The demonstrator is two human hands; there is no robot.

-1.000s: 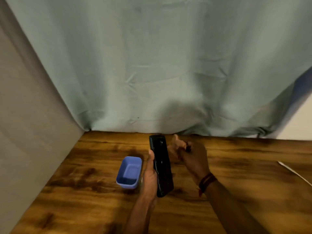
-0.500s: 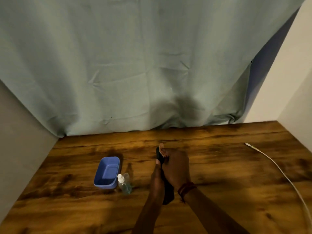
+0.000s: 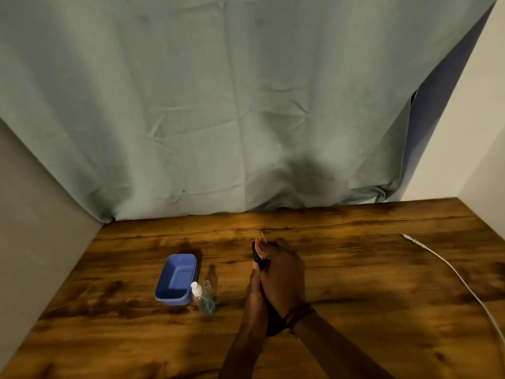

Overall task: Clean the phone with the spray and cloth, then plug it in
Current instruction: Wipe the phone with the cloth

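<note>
A black phone [image 3: 257, 257] stands on edge above the wooden table [image 3: 355, 283], clasped between both hands. My left hand [image 3: 253, 295] grips it from the left. My right hand [image 3: 285, 274] lies flat over its right face and covers most of it. A small pinkish cloth [image 3: 261, 240] pokes out at the phone's top, pressed under my right fingers. The phone's lower end [image 3: 273, 328] shows beneath my right wrist. A small clear spray bottle [image 3: 204, 300] with a white nozzle stands left of the hands. The white charging cable [image 3: 451, 272] lies at the right, its plug end [image 3: 407, 236] free.
A blue plastic tub [image 3: 176, 280] sits just left of the spray bottle. A grey-green curtain [image 3: 218, 119] hangs behind the table. Walls close in at the left [image 3: 32, 228] and the right [image 3: 478, 132].
My right hand has closed over the phone's face from a raised, apart position. The view has swung right and back, bringing the spray bottle and more of the cable into sight.
</note>
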